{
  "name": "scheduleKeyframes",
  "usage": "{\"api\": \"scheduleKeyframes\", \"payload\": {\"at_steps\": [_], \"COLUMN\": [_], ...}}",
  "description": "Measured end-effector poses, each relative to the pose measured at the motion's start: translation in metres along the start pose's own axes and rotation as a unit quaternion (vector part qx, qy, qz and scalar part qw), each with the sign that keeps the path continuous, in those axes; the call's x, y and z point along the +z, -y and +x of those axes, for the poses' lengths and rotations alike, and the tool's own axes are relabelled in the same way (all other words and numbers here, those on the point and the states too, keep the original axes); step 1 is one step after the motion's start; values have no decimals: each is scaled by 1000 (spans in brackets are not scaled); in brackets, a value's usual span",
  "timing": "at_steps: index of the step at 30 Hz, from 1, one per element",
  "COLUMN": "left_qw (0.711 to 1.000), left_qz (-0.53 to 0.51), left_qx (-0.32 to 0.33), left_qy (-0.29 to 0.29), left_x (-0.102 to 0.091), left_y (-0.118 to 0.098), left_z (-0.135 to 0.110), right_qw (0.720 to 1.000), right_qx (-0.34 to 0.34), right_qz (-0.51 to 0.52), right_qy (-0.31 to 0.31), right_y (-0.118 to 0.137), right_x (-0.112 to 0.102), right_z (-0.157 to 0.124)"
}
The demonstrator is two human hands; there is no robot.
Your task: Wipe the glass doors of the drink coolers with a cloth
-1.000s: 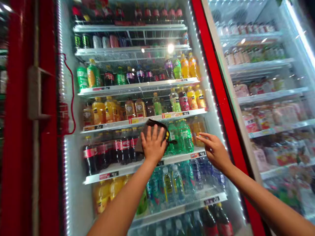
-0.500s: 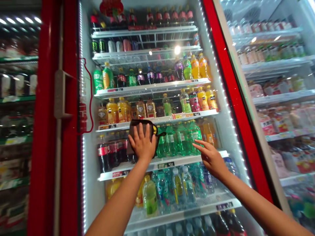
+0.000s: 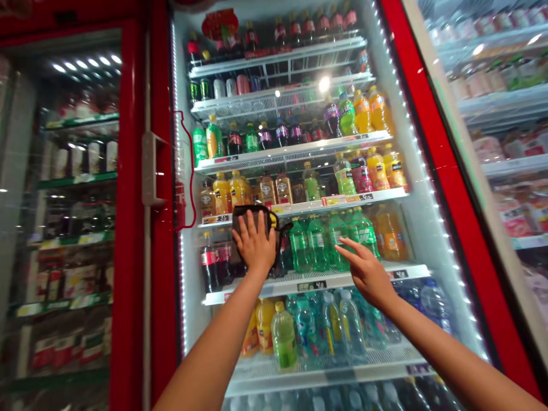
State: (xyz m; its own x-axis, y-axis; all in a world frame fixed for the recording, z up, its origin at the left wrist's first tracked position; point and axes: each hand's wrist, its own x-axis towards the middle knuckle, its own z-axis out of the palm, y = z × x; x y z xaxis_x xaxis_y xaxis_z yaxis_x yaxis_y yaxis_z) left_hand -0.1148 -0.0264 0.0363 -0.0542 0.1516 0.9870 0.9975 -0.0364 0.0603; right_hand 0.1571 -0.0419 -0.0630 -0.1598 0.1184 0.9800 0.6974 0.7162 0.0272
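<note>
My left hand (image 3: 257, 240) lies flat with spread fingers on a dark grey cloth pad (image 3: 240, 220), pressing it against the cooler's glass door. The pad has black trim, a black loop and a bit of yellow at its right side. My right hand (image 3: 368, 274) is raised near the glass, in front of the green soda bottles (image 3: 319, 242). Its index and middle fingers stretch out, and the others look partly curled. Nothing shows in it, and I cannot tell whether it touches the glass. Cola bottles (image 3: 209, 260) stand behind the glass, left of the pad.
Shelves of drinks fill the cooler, with a green-labelled bottle (image 3: 283, 337) on a lower one. A door handle (image 3: 152, 168) projects from the red frame (image 3: 128, 228) at left. Another lit cooler with a white shelf (image 3: 514, 165) stands to the right.
The view has swung left, so the coolers appear farther right. My left hand and the pad have slid left across the shelves behind. My right hand has also shifted left relative to the bottles.
</note>
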Motion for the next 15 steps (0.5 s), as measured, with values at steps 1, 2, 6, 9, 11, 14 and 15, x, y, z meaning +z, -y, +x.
{"api": "scheduleKeyframes", "payload": {"at_steps": [1,2,6,9,11,14,15], "left_qw": [1000,1000,997,996,998,999,998], "left_qz": [10,16,11,7,15,29,32], "left_qx": [-12,-4,69,75,48,34,45], "left_qy": [-9,-6,44,49,32,14,17], "left_x": [0,1,5,4,1,-1,-1], "left_y": [8,12,6,1,9,30,37], "left_z": [-20,-43,-90,-50,-13,5,-4], "right_qw": [1000,1000,999,998,995,989,987], "right_qx": [-1,-3,-28,-67,-96,-132,-139], "right_qz": [1,3,12,-2,-29,-69,-77], "right_qy": [2,3,10,7,-6,-23,-25], "right_y": [1,3,13,17,17,14,13], "right_x": [5,11,37,60,74,86,88], "right_z": [-3,-5,7,26,33,31,28]}}
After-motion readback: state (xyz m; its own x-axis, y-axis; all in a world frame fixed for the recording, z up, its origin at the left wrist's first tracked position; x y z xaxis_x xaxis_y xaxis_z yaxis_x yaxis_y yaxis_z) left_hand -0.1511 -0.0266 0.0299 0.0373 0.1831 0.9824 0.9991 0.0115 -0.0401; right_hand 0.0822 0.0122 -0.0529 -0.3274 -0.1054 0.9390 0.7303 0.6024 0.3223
